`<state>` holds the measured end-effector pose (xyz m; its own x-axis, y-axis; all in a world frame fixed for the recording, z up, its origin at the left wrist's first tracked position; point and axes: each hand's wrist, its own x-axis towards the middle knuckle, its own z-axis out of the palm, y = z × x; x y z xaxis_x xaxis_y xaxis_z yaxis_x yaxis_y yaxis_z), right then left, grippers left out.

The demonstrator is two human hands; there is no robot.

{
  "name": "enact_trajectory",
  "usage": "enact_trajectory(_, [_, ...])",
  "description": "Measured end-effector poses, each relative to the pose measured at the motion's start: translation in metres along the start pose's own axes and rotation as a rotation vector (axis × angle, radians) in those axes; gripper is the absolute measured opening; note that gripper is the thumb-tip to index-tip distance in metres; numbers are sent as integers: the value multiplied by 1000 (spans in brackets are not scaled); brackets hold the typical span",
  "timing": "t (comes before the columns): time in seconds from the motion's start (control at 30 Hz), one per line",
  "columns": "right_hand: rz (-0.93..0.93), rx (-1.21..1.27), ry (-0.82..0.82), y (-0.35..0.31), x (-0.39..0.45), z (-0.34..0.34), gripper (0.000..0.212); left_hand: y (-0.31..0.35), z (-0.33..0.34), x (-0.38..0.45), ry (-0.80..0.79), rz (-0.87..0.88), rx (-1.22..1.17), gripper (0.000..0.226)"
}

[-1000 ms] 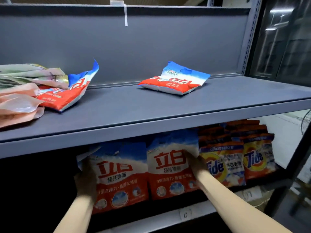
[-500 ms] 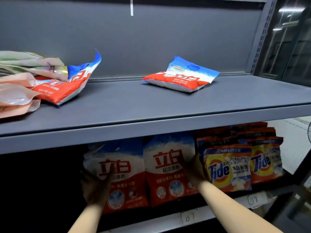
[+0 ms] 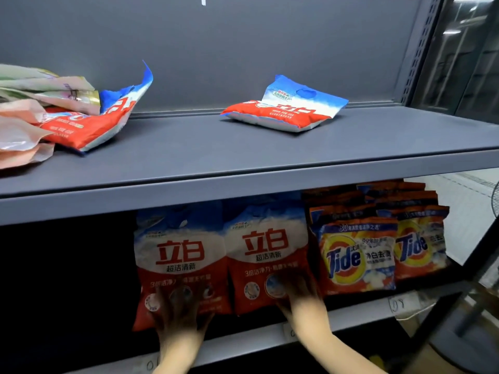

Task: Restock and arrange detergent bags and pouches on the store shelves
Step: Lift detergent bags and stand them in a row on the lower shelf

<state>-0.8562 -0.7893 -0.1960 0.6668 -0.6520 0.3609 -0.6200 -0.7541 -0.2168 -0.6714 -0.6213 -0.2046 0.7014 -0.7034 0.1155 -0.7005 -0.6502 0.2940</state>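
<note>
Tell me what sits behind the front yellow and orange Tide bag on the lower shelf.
Behind the front yellow and orange Tide bag, only the dark orange top edges of more bags show in rows. Their fronts and count are covered.

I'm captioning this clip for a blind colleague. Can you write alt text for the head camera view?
Left hand and right hand each press against an upright red-and-white detergent bag on the lower shelf, beside orange Tide bags. On the upper shelf, one bag lies flat; more pouches pile at left.
</note>
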Motion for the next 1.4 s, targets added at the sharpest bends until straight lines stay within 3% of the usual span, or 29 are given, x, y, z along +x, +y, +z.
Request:
enact_trajectory(0.07, [-24,54,12,2,7,5,76,3,2,9,-9,-41,32,106])
enact_trajectory(0.17, [29,102,-80,2,25,13,69,-2,17,26,-85,-119,95,75])
enact_trajectory(0.43, [111,190,-257,5,43,19,63,-3,14,39,-141,-153,92,79])
enact_trajectory(0.57, [103,194,-401,11,45,6,69,4,1,33,-210,-161,49,68])
enact_trajectory(0.83, [26,225,-522,4,42,-56,51,40,-52,14,-85,-90,-186,40])
enact_trajectory(0.93, [-53,215,-429,-8,35,-96,42,61,-81,0,-41,-92,-201,40])
enact_trajectory(1.2, [-286,489,33,-38,24,-218,23,120,-198,-33,429,237,-341,30])
enact_trajectory(1.3, [-345,603,215,-49,32,-259,26,131,-241,-30,600,281,-454,37])
enact_trajectory(1.4, [-280,618,360,-51,58,-285,32,131,-273,-14,692,298,-505,37])
